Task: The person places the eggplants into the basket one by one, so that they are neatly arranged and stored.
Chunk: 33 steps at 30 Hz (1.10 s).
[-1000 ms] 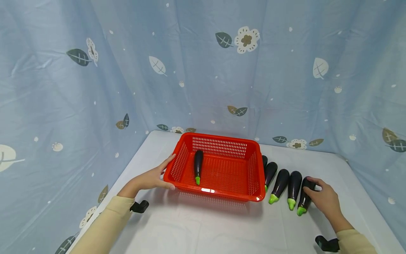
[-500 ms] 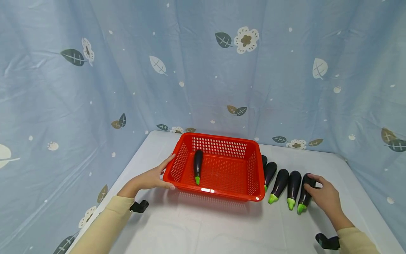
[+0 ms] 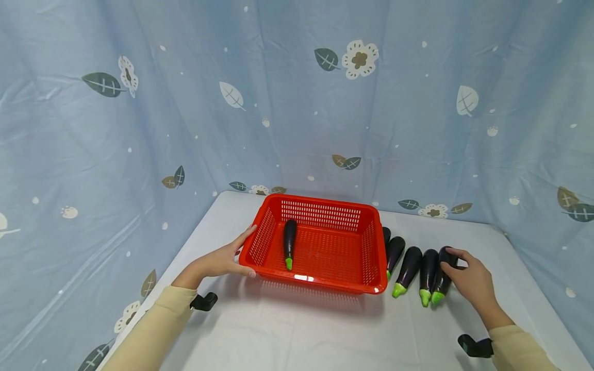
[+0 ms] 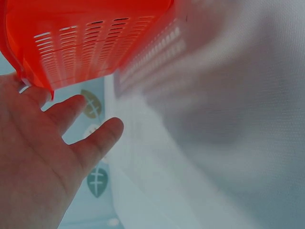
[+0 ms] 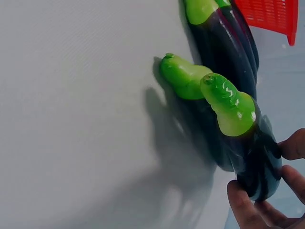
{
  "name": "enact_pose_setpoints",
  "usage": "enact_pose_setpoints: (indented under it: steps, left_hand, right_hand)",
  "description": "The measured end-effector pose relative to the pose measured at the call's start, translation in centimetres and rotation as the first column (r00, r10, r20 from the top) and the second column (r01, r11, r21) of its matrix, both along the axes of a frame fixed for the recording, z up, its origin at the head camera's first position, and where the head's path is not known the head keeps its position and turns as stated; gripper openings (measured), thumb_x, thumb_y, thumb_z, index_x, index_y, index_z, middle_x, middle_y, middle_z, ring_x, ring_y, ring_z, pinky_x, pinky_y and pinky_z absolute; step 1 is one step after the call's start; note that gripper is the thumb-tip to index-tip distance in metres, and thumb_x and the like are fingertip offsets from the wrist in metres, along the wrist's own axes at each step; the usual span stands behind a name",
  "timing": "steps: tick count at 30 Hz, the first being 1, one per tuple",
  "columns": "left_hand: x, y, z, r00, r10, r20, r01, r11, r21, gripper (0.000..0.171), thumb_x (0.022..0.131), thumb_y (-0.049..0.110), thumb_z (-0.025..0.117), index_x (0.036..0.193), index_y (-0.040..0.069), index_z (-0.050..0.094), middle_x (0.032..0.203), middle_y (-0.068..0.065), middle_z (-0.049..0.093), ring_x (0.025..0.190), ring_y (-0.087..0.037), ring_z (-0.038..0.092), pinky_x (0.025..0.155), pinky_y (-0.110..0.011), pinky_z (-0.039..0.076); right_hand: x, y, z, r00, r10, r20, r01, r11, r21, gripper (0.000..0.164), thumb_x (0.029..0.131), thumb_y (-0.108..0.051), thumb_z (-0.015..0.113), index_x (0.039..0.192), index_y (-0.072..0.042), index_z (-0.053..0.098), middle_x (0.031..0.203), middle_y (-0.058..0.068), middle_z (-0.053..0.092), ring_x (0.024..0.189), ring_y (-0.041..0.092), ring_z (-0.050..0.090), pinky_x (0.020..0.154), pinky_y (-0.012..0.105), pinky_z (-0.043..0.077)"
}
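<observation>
My left hand (image 3: 220, 263) rests at the near left corner of a red plastic basket (image 3: 334, 285), its thumb along the front rim and fingers spread along the left side. In the left wrist view two fingers (image 4: 95, 143) extend free below the basket's rim. One eggplant (image 3: 290, 242) lies inside the basket, green stem toward me. My right hand (image 3: 475, 281) grips the rounded end of the rightmost eggplant (image 5: 257, 162) between thumb and fingers. Its stem overlaps the neighbouring eggplant (image 3: 428, 275) in the right wrist view.
Several more eggplants, among them a tilted one (image 3: 409, 270) and one beside the basket (image 3: 395, 252), lie in a row to the basket's right. A white cloth (image 3: 325, 335) covers the table, and a blue patterned curtain (image 3: 278, 129) hangs behind and left.
My right hand has moved the gripped eggplant a little left and away from me, up against its neighbour. The left hand and the basket have stayed put.
</observation>
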<state>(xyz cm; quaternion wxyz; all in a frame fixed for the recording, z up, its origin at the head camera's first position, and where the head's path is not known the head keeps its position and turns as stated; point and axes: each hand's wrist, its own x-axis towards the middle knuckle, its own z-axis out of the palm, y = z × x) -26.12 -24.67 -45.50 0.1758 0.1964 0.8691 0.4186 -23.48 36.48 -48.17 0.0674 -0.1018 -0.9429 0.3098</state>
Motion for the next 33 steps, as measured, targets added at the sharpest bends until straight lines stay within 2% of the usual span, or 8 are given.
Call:
enact_pose_setpoints:
  steps: [9,16,27,33]
  left_hand:
    - [0.0,0.0,0.0,1.000,0.003,0.007,-0.003,1.000,-0.005,0.121,0.080,0.035,0.086,0.165,0.033,0.000,0.171,-0.005,0.002,0.147,-0.043,0.028,0.112,-0.064,0.034]
    - [-0.2,0.0,-0.3,1.000,-0.006,-0.002,0.006,1.000,0.001,0.122,0.079,0.039,0.087,0.164,0.034,0.000,0.171,-0.004,0.001,0.149,-0.041,0.025,0.113,-0.063,0.033]
    - [-0.3,-0.1,-0.6,1.000,0.000,-0.002,0.000,1.000,-0.009,0.123,0.078,0.042,0.087,0.164,0.036,-0.001,0.171,-0.002,0.000,0.148,-0.042,0.028,0.112,-0.062,0.036]
    - [-0.1,0.1,-0.3,1.000,0.006,-0.005,-0.006,1.000,-0.013,0.122,0.079,0.039,0.087,0.164,0.034,0.000,0.171,-0.003,0.000,0.146,-0.044,0.030,0.112,-0.063,0.036]
  right_hand:
    - [-0.6,-1.2,0.7,0.999,0.028,-0.037,-0.028,0.999,-0.015,0.056,0.100,-0.029,0.062,0.142,0.006,0.051,0.142,0.040,0.044,0.110,0.052,0.059,0.076,0.054,0.056]
    - [-1.2,-2.5,0.9,0.998,0.040,-0.038,-0.042,0.998,-0.036,0.056,0.099,-0.028,0.062,0.143,0.004,0.050,0.143,0.038,0.044,0.112,0.051,0.059,0.077,0.054,0.057]
    - [-1.8,-4.2,1.2,0.996,0.076,-0.050,-0.080,0.995,-0.067,0.055,0.100,-0.029,0.063,0.145,-0.001,0.051,0.147,0.036,0.043,0.118,0.052,0.058,0.085,0.058,0.056]
    - [-2.2,-4.8,1.6,0.991,0.112,-0.075,-0.116,0.992,-0.055,0.055,0.100,-0.030,0.064,0.145,-0.002,0.052,0.146,0.034,0.045,0.115,0.050,0.060,0.078,0.054,0.058]
